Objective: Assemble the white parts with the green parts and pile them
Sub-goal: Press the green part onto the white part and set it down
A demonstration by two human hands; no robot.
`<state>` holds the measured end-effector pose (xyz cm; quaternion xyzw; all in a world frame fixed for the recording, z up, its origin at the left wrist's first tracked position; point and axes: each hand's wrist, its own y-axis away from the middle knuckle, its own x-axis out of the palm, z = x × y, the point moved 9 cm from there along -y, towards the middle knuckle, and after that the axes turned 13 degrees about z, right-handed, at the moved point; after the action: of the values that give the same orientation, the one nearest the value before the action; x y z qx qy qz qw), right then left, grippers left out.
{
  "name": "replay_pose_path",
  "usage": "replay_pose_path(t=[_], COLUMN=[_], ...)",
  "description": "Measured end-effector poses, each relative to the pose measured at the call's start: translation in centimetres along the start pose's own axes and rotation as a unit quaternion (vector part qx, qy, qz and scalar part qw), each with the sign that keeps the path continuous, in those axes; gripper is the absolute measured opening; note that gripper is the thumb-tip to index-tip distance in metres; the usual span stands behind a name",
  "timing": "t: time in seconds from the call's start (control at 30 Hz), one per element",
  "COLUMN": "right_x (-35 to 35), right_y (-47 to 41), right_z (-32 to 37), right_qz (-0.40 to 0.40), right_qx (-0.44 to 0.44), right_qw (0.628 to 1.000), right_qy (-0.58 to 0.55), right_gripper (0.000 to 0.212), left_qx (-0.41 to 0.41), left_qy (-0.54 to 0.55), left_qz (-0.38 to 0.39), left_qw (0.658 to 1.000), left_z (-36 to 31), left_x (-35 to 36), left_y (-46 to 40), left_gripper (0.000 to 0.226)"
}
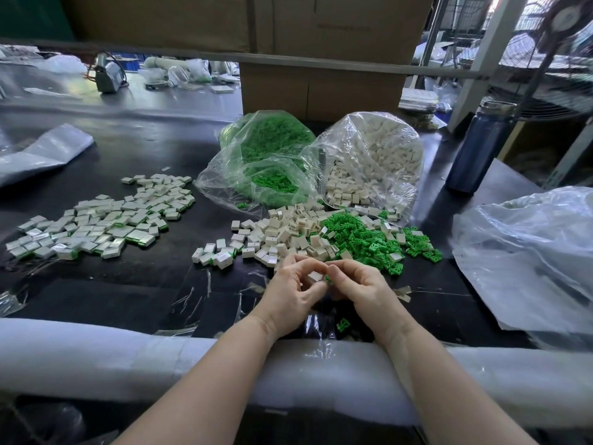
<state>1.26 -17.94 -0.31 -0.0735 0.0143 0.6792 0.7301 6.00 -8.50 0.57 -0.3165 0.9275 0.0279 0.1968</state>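
Your left hand [290, 285] pinches a white part [315, 276]; your right hand [356, 285] pinches a green part [328, 279] against it, aligned for pressing together. Finished pieces [96, 224] lie far left, apart from the loose stock.

Daylight pours in top right, glare streaks the bench [134, 284] and bags [369, 149]; edges bend, fan [564, 24] blurs.

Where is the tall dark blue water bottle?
In the head view, the tall dark blue metal water bottle stands upright at the table's far right, right of the clear plastic bag of white parts and behind the crumpled clear plastic sheet.
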Motion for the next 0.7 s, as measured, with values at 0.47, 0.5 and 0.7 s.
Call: replay_pose_path(t=[0.47, 0.5, 0.7], right_x=[0.7, 0.7, 0.6], right_y=[-0.2, -0.2, 0.1], right_z=[-1.0, -1.0, -0.8], right_qz=[0.062, 0.062, 0.055], right_qx=[0.020, 0.022, 0.030], right_qw=[0.997, 0.997, 0.997], right_qy=[-0.041, -0.041, -0.047], right_gripper=[0.016, 0.017, 0.026], left_qx=[0.021, 0.021, 0.023], left_qy=[-0.027, -0.026, -0.039], left_qz=[0.026, 0.028, 0.039], left_qw=[0.999, 0.999, 0.998], left_z=[-0.6, -0.6, -0.5], left_x=[0.7, 0.7, 1.0], left_y=[0.1, 0.0, 0.0], left_gripper=[0.016, 0.016, 0.013])
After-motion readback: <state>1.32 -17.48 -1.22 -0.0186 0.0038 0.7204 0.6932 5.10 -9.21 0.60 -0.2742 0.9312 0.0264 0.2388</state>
